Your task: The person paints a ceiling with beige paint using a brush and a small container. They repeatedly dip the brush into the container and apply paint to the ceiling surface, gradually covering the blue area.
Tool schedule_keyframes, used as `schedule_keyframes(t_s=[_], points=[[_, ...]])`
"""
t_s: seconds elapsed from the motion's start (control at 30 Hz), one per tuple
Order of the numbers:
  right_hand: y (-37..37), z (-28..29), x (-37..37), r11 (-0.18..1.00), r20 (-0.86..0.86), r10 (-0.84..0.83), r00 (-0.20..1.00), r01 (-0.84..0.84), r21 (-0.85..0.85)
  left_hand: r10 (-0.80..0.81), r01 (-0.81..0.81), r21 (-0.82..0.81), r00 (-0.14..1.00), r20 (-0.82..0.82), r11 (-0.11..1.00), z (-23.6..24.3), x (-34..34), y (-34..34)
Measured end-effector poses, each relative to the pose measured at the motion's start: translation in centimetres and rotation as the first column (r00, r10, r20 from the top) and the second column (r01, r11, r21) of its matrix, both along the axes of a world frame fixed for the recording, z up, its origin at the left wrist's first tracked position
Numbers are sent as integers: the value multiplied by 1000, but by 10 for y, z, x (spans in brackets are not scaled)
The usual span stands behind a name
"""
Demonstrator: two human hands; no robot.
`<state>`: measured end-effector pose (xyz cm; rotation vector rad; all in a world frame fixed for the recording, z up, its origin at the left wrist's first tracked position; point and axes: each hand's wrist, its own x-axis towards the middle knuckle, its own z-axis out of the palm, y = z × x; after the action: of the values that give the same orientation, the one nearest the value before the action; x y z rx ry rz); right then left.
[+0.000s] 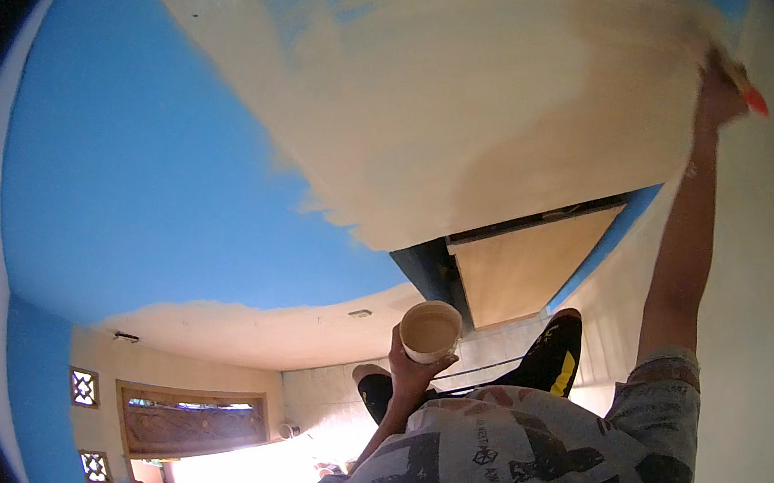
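Observation:
My left hand (410, 373) grips a round cup (431, 328) of beige paint in front of my body. My right arm is stretched high at the right, and my right hand (721, 93), blurred, grips a paintbrush (755, 98) with a red-orange part, against the upper surface. That surface carries streaky beige paint (422, 102) beside a large blue area (157, 168), with bits of blue showing through near the top. The brush's bristles are too blurred to make out clearly.
A rectangular opening with a wooden panel (533, 258) and dark gaps lies at centre right. My legs (560, 357) show below it. A pale wall (773, 286) runs along the right. At the lower left are patterned vents (84, 386), a window (185, 424) and a bright doorway.

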<state>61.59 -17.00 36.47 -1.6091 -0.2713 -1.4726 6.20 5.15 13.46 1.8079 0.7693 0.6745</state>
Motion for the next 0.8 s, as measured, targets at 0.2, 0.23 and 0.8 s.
schedule_keyframes(t_s=[0.2,0.23,0.8], points=[[-85,-246,-66,725,-94,562,822,-434,535,49,-48,-13,996,72,999,-12,-4,2],[-88,-306,-99,684,-200,605,770,-375,626,44,-44,-4,995,95,999,-17,0,2],[24,-385,-275,158,-149,938,312,-4,987,2,0,-65,1000,19,998,-23,-22,-15]])
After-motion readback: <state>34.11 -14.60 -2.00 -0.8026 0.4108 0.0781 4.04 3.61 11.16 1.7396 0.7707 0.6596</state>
